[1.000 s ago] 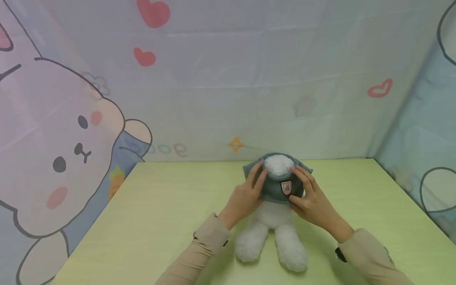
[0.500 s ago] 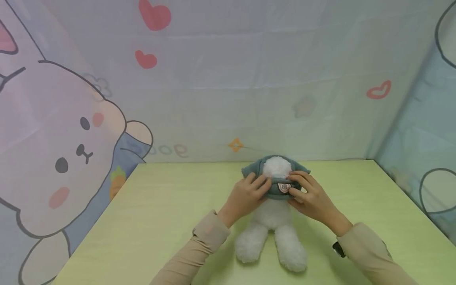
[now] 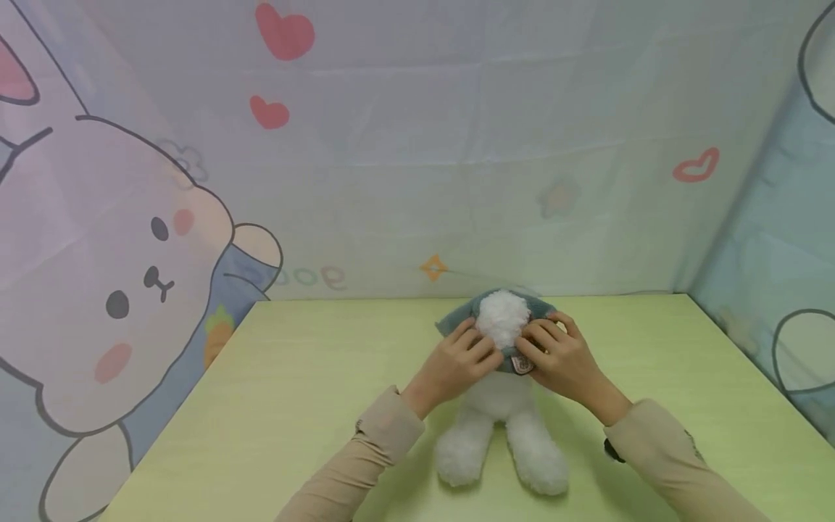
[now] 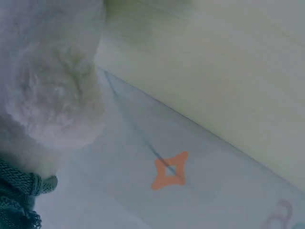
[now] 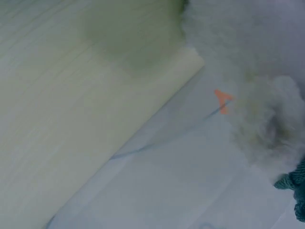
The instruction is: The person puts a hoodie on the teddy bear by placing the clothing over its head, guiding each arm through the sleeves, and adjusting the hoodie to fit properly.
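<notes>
A white fluffy plush toy (image 3: pixel 499 395) sits on the table with its legs toward me. Around its head is a small teal knit garment (image 3: pixel 457 319), its front bunched up and a light badge (image 3: pixel 522 365) showing on it. White fur pokes up through the opening. My left hand (image 3: pixel 453 366) grips the garment's edge on the left, fingers curled over it. On the other side my right hand (image 3: pixel 566 362) pinches the edge beside the badge. Both wrist views show plush fur (image 4: pixel 57 95) and a bit of teal knit (image 5: pixel 295 186), but no fingers. The toy's face is hidden.
The pale yellow-green table (image 3: pixel 313 384) reaches back to a hanging cloth backdrop (image 3: pixel 457 145) printed with hearts and a cartoon rabbit. Another printed cloth (image 3: pixel 783 254) hangs along the right side. The toy stands near the table's back edge.
Both hands have drawn the garment's front edge downward and inward, and its front has bunched. More of the white fur shows through the opening. The badge sits lower and partly folded.
</notes>
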`<state>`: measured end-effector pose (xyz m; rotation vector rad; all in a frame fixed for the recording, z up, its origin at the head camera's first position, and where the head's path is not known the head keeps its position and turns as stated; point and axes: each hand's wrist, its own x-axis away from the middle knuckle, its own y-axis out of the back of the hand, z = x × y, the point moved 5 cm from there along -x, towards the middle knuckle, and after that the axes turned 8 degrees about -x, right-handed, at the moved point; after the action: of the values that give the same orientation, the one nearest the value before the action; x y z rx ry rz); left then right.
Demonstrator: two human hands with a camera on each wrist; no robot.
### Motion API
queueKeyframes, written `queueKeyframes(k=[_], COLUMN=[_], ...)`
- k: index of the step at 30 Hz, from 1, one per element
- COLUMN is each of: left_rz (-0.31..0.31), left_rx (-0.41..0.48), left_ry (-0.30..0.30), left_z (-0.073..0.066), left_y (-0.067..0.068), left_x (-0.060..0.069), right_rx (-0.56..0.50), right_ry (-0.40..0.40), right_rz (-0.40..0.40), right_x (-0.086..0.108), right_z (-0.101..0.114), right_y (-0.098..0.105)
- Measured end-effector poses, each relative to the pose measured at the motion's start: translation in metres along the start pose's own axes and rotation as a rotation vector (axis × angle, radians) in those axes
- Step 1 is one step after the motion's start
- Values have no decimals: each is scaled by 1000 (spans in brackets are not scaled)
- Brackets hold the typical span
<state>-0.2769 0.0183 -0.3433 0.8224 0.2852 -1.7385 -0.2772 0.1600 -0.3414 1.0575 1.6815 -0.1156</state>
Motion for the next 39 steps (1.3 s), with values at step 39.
queueKeyframes(k=[39], left_rz=[462], left_rx=[997], left_ry=[1336], left_z=[26], left_y=[-31], left_x=[22], right_rx=[-916], right_ry=[-1162], right_rz=[55], right_x=[36], right_z=[-27], right_y=[-21])
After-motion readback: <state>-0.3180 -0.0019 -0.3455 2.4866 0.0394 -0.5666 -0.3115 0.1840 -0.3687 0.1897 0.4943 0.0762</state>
